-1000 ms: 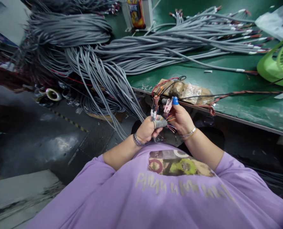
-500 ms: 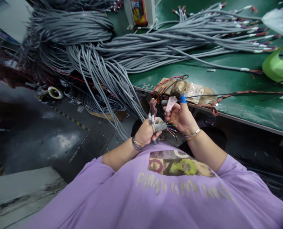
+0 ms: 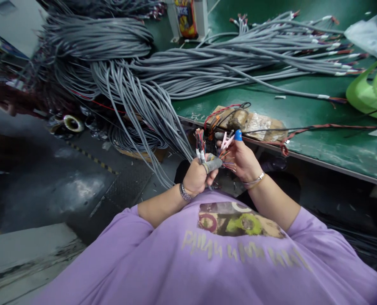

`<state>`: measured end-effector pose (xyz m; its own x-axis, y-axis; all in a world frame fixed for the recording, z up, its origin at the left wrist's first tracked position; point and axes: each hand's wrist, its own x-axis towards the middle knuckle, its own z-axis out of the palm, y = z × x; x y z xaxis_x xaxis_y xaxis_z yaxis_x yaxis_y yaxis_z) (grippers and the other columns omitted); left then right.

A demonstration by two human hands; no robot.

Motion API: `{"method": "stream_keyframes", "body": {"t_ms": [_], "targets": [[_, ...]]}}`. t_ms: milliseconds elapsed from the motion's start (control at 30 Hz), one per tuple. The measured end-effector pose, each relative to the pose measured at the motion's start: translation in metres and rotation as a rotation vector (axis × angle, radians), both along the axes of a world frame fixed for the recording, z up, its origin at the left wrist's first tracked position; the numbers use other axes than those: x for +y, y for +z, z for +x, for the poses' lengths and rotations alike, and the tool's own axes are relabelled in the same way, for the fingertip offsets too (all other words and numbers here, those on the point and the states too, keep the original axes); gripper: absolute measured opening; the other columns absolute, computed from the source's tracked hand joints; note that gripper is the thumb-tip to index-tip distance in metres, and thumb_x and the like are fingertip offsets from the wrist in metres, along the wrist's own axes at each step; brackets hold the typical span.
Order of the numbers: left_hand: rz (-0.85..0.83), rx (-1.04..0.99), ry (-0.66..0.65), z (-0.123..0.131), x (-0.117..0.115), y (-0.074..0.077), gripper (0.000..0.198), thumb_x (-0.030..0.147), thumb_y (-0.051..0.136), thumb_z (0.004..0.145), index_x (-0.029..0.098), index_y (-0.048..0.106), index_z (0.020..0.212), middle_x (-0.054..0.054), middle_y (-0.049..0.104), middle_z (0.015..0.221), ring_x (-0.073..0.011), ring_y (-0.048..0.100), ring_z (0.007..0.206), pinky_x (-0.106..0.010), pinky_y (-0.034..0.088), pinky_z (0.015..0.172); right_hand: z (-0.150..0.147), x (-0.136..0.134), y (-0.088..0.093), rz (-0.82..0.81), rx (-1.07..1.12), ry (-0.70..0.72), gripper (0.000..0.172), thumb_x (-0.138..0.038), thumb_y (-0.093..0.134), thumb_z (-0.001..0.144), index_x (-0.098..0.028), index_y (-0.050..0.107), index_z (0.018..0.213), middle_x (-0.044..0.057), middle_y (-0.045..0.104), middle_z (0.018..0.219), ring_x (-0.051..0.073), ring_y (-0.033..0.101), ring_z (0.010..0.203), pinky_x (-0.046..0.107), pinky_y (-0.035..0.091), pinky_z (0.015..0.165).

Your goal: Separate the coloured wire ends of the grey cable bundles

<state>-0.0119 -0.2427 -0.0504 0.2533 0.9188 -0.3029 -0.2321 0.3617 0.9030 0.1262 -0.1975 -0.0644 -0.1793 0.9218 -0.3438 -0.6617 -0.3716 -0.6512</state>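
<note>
My left hand [image 3: 194, 178] is closed around grey cables, its thumb covered by a grey finger sleeve [image 3: 212, 164]. White-collared cable ends [image 3: 200, 156] with bunched copper-tipped wires stick up out of this hand. Loose coloured wires [image 3: 229, 165] fan out to the right, beyond the covered thumb. My right hand [image 3: 246, 163], with blue tape [image 3: 238, 135] around the thumb tip, is closed on a small pink clip-like tool [image 3: 227, 140] with two arms. Its fingers are beside the fanned wires; whether they also pinch one is hidden.
Grey cables [image 3: 207, 59] lie across the green bench [image 3: 328, 144] and hang over its front edge at left. A cardboard piece [image 3: 272, 129] wrapped with clear tape lies at the edge, with twisted red and black wires. A green basket [image 3: 369, 91] stands at right.
My right hand has shifted slightly left, nearer the fanned wires. The pink tool has turned so that its two arms show, and the wires now point more to the right.
</note>
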Motion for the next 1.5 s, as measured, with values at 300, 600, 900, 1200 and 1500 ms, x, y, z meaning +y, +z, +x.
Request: {"method": "stream_keyframes", "body": {"t_ms": [300,600,900,1200,1500], "targets": [[-0.002,0.047,-0.009,0.003,0.003,-0.004,0.043,0.047,0.077,0.07,0.019,0.046,0.064,0.007,0.048,0.044,-0.0044,0.036,0.029,-0.019,0.021,0.031,-0.005,0.007,-0.005,0.01,0.075,-0.053,0.05,-0.067,0.077,0.073,-0.019,0.065,0.075,-0.002,0.064,0.063,0.009,0.053,0.055,0.023,0.045,0.053],[-0.021,0.074,0.006,0.005,0.0,-0.002,0.047,0.052,0.079,0.066,0.019,0.045,0.061,0.007,0.048,0.044,-0.0038,0.035,0.03,-0.019,0.021,0.033,-0.005,0.005,-0.008,0.016,0.114,-0.044,0.049,-0.067,0.077,0.073,-0.02,0.063,0.078,-0.004,0.062,0.064,0.008,0.05,0.054,0.024,0.044,0.055],[-0.006,0.081,-0.008,0.007,0.003,-0.001,0.044,0.05,0.078,0.068,0.019,0.047,0.062,0.007,0.048,0.044,-0.0041,0.036,0.03,-0.019,0.021,0.032,-0.007,0.004,-0.004,0.02,0.06,-0.062,0.051,-0.069,0.077,0.072,-0.02,0.063,0.078,-0.002,0.064,0.065,0.01,0.053,0.054,0.026,0.044,0.052],[0.012,0.061,-0.003,-0.001,-0.004,-0.002,0.044,0.047,0.079,0.068,0.019,0.046,0.061,0.007,0.047,0.044,-0.0035,0.035,0.03,-0.019,0.021,0.032,-0.002,0.002,-0.004,-0.018,0.094,-0.007,0.054,-0.075,0.067,0.077,-0.021,0.066,0.081,-0.001,0.068,0.068,0.01,0.054,0.054,0.024,0.044,0.051],[-0.042,-0.017,-0.226,-0.018,0.011,-0.002,0.045,0.051,0.081,0.062,0.017,0.052,0.062,0.007,0.043,0.039,-0.0034,0.03,0.026,-0.018,0.021,0.03,0.003,-0.003,-0.003,0.074,-0.042,-0.046,0.041,-0.058,0.08,0.075,-0.019,0.067,0.081,-0.002,0.064,0.067,0.008,0.049,0.054,0.022,0.039,0.049]]}}
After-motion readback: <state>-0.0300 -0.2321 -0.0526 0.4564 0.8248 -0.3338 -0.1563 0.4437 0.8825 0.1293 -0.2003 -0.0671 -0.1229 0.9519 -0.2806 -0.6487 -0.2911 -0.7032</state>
